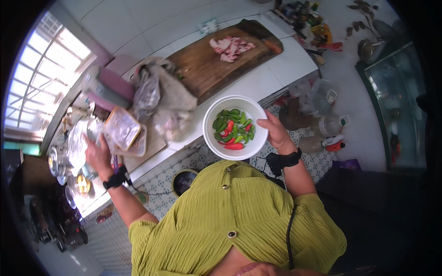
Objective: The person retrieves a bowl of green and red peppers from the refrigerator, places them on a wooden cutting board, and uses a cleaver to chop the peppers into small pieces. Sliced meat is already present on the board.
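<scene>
My right hand (276, 130) grips the right rim of a white plastic bowl (209, 145), its thumb over the edge. Green and red chili peppers (234, 129) lie inside the bowl. On the left, my left hand (98, 155) reaches over the counter with fingers spread, at a clear plastic bag (77, 143); whether it touches the bag is not plain. Just right of that hand are clear plastic containers (122, 129) and a bag of garlic (173, 124). Sliced raw meat (230, 48) rests on a wooden cutting board (203, 74) beyond the bowl.
A cleaver (255, 31) lies at the board's far right end. A pink and grey appliance (108, 88) and a cloth (176, 89) occupy the counter's left part. Glass jars (57, 162) stand at far left. Plastic jugs (326, 125) and a round bin (184, 181) are on the floor.
</scene>
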The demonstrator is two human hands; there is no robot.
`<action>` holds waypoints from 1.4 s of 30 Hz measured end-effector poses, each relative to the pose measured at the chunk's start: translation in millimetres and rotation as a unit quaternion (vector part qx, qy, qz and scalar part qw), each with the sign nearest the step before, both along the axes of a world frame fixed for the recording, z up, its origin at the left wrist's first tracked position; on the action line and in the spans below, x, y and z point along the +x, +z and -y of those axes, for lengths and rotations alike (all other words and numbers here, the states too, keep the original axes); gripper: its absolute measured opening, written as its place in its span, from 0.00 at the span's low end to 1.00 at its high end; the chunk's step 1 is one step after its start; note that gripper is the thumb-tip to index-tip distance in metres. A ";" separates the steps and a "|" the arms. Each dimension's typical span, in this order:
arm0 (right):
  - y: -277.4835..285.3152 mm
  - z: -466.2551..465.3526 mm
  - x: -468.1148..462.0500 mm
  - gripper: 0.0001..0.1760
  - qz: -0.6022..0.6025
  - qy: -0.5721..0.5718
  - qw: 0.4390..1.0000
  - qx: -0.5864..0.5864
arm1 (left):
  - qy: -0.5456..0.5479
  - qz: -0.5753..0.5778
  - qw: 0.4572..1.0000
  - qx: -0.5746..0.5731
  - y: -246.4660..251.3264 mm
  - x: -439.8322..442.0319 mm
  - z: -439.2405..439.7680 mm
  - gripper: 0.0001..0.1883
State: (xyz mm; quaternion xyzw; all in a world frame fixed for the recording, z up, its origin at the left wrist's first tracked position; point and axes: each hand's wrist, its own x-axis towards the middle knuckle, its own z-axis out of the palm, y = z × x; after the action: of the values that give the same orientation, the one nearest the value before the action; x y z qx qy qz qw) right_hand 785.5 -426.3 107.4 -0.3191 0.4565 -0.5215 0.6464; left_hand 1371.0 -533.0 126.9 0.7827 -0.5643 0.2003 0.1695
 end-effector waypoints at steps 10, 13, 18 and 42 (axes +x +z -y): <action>-42.5 78.1 -114.7 0.28 0.013 -0.035 0.999 0.019 | 0.003 -0.095 0.979 -0.180 -9.7 -99.6 -57.9 0.22; -52.2 101.6 -150.0 0.29 0.023 -0.043 0.998 0.028 | -0.085 -0.017 0.976 -0.198 -18.8 -200.0 -74.2 0.15; -65.7 134.8 -183.6 0.30 -0.012 -0.003 0.999 0.051 | -0.230 -0.210 0.947 -0.079 -28.7 -351.8 -70.9 0.17; -26.1 176.9 -204.8 0.37 -0.082 0.134 0.986 -0.057 | -0.356 -0.589 0.696 0.202 -85.4 -478.1 28.3 0.09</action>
State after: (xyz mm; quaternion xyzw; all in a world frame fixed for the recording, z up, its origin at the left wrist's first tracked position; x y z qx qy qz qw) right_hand 580.7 -603.2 81.3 -0.4551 0.4304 -0.4274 0.6519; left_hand 892.8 -561.3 41.5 0.4965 -0.6122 -0.4960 0.3642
